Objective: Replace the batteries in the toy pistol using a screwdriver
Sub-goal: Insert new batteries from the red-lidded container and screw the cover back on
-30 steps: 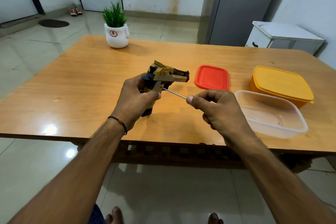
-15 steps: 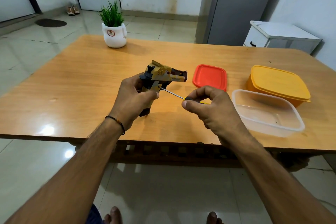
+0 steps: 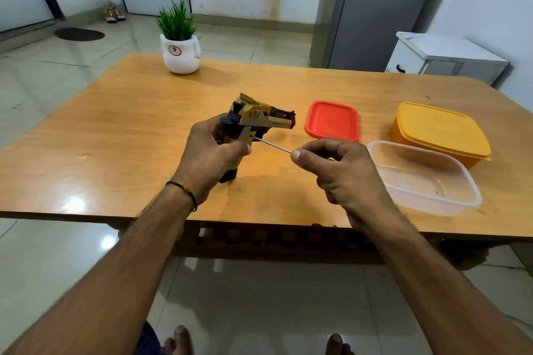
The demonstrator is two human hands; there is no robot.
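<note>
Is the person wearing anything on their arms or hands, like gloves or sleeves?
No gloves, no sleeves in view. The left hand has a thin dark cord bracelet with a small orange bit at its wrist; the right hand and wrist wear nothing.

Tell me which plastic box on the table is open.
The clear box, beside the right hand; the yellow box behind it has its lid on.

The toy pistol (image 3: 253, 121) is at the middle of the counter (image 3: 115, 138). Behind it to the left stands the potted plant (image 3: 180, 46). The screwdriver (image 3: 272, 145) touches its right side; farther right lie the loose lid (image 3: 331, 121), then the closed box (image 3: 438, 132), and, nearer the front edge, the open tub (image 3: 424, 179)
</note>
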